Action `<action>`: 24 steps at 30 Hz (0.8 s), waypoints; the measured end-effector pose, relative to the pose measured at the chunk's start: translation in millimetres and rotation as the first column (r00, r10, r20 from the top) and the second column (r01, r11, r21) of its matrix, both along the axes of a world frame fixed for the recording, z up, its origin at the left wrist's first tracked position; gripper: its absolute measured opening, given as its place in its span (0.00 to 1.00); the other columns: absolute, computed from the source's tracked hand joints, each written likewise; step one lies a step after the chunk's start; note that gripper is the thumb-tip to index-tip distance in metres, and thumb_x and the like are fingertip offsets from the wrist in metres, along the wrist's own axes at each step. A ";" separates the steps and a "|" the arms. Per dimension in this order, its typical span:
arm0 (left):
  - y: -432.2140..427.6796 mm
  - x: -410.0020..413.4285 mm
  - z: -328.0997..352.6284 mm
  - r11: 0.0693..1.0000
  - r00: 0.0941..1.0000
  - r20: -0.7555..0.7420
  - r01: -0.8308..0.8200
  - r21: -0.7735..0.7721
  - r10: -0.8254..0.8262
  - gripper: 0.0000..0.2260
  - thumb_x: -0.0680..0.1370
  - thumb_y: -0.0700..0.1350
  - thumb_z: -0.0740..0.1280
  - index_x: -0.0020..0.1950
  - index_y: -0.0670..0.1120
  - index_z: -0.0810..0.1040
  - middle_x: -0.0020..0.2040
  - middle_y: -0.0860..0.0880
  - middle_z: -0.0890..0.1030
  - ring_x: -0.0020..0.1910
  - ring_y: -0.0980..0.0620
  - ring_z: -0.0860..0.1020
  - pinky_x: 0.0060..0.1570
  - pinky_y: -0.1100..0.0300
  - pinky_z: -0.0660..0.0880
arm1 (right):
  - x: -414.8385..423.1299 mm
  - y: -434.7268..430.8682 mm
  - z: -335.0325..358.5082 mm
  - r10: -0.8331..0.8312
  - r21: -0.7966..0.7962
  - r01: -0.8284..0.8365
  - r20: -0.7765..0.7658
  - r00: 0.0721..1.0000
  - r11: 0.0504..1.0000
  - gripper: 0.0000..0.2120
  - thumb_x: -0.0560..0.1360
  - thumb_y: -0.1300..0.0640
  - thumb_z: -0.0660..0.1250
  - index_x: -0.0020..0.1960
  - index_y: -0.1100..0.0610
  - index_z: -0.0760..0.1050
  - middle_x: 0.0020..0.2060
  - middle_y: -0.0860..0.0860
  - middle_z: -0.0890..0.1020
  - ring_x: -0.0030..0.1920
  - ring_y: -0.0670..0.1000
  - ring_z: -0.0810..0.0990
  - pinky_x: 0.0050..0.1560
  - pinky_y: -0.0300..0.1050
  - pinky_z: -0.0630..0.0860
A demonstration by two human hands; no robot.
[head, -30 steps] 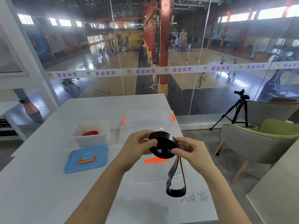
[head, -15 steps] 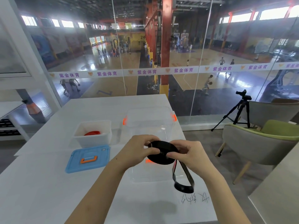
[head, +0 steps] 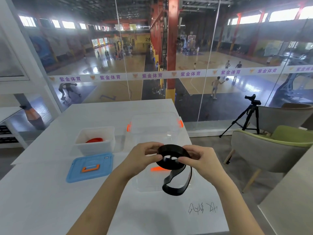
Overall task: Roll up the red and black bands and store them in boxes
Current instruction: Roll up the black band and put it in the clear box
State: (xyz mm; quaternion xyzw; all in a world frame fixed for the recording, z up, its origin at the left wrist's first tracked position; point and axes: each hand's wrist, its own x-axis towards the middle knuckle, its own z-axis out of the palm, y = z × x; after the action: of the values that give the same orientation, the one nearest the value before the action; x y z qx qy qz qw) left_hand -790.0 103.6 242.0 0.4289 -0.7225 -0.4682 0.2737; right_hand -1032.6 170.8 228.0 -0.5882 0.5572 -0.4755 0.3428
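Note:
Both hands hold a black band, mostly rolled into a flat coil, above the table. My left hand pinches the coil's left edge and my right hand pinches its right edge. A loose loop of the black band hangs below the coil, over a clear lid. The red band lies rolled inside a small white box at the left. A clear box with orange latches stands behind my hands.
A blue lid with an orange handle lies in front of the white box. The white table ends at a glass wall. Chairs and a tripod stand to the right. Handwriting marks the table at the near right.
The coil has tipped from nearly upright to flatter as my hands turned it. The hanging loop has grown shorter.

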 end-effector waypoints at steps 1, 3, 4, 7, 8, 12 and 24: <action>-0.6 -0.5 1.6 1.000 0.999 0.039 -0.001 -0.014 0.002 0.19 0.78 0.46 0.74 0.67 0.60 0.81 0.62 0.60 0.85 0.66 0.58 0.81 0.73 0.46 0.74 | 0.4 -0.3 -0.3 0.005 -0.001 -0.005 -0.029 1.000 1.000 0.12 0.73 0.61 0.80 0.52 0.47 0.88 0.45 0.48 0.90 0.49 0.50 0.89 0.61 0.57 0.83; -0.1 -4.9 4.3 0.998 0.995 0.094 0.033 -0.046 -0.028 0.20 0.76 0.49 0.74 0.67 0.61 0.81 0.60 0.61 0.85 0.66 0.59 0.80 0.73 0.47 0.74 | 3.8 -0.3 0.5 0.017 0.002 -0.017 -0.072 0.997 1.000 0.12 0.73 0.60 0.80 0.52 0.45 0.87 0.44 0.47 0.90 0.48 0.49 0.89 0.59 0.55 0.84; 0.8 -8.4 4.7 0.995 0.992 0.117 0.058 -0.078 -0.049 0.17 0.77 0.48 0.73 0.64 0.61 0.83 0.57 0.60 0.86 0.63 0.58 0.81 0.70 0.49 0.75 | 5.4 -0.6 0.6 0.020 -0.003 -0.020 -0.091 0.996 1.000 0.12 0.73 0.59 0.80 0.52 0.45 0.87 0.44 0.47 0.90 0.48 0.48 0.89 0.59 0.54 0.84; 3.6 -15.7 4.5 0.987 0.995 0.096 0.051 -0.155 -0.037 0.09 0.78 0.43 0.72 0.55 0.56 0.85 0.48 0.54 0.87 0.54 0.55 0.84 0.63 0.48 0.79 | 6.4 -2.1 2.3 0.037 -0.022 -0.039 -0.070 0.997 0.999 0.13 0.73 0.60 0.80 0.53 0.44 0.87 0.45 0.46 0.90 0.49 0.47 0.89 0.58 0.49 0.84; 4.0 -16.0 4.5 0.990 0.998 0.052 0.029 -0.140 -0.021 0.09 0.78 0.42 0.71 0.54 0.55 0.86 0.47 0.52 0.87 0.54 0.53 0.84 0.62 0.48 0.80 | 5.1 -2.4 2.7 0.044 -0.020 -0.045 -0.034 0.998 0.999 0.14 0.73 0.61 0.79 0.54 0.46 0.87 0.46 0.46 0.90 0.50 0.47 0.89 0.59 0.47 0.84; 6.7 -16.2 2.0 0.999 0.983 -0.179 -0.032 0.029 0.036 0.11 0.81 0.39 0.70 0.60 0.51 0.86 0.51 0.46 0.89 0.54 0.48 0.87 0.58 0.51 0.83 | -3.8 -2.5 0.0 0.024 -0.014 -0.023 0.089 0.996 1.000 0.15 0.73 0.65 0.79 0.56 0.51 0.87 0.48 0.49 0.91 0.52 0.49 0.90 0.61 0.47 0.83; 4.0 -17.3 3.9 0.997 0.998 0.057 -0.013 -0.070 0.017 0.18 0.77 0.48 0.75 0.64 0.62 0.83 0.59 0.61 0.85 0.63 0.60 0.81 0.69 0.54 0.75 | -3.2 0.1 0.7 0.047 0.002 -0.047 -0.025 0.999 0.999 0.12 0.73 0.61 0.79 0.54 0.48 0.88 0.46 0.47 0.91 0.50 0.49 0.90 0.59 0.50 0.84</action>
State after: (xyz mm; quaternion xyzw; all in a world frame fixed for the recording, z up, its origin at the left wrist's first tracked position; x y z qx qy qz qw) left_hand -807.3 107.6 245.9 0.4378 -0.7426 -0.4281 0.2713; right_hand -1035.9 170.9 228.7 -0.6067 0.5477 -0.4594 0.3476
